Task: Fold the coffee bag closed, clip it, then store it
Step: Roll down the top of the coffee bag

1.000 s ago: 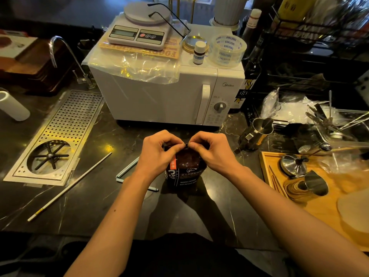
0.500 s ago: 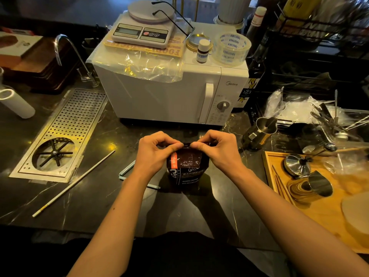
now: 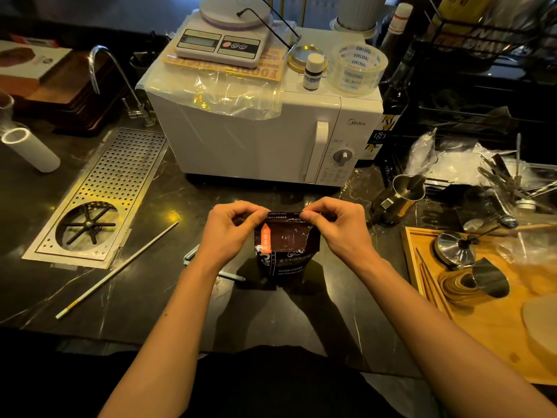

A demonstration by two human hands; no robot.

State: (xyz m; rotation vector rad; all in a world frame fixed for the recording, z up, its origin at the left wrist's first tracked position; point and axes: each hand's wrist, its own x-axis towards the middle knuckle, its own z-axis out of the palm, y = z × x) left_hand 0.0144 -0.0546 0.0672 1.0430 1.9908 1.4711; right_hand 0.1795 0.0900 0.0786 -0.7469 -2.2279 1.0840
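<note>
A dark brown coffee bag (image 3: 284, 247) with an orange label stands upright on the black marble counter in front of me. My left hand (image 3: 230, 233) pinches the left end of its top edge. My right hand (image 3: 337, 226) pinches the right end. Between my thumbs the top strip lies flat and stretched. A pale blue bar clip (image 3: 232, 276) rests on the counter just left of the bag, partly hidden under my left wrist.
A white microwave (image 3: 256, 137) stands right behind the bag, with a scale and tape roll on top. A perforated metal drain tray (image 3: 99, 194) and a long white stick (image 3: 117, 268) lie left. A steel pitcher (image 3: 401, 197) and wooden tray (image 3: 482, 321) sit right.
My hands have moved apart along the bag's top, from nearly touching over it to holding each end, and the top edge now shows flattened and stretched.
</note>
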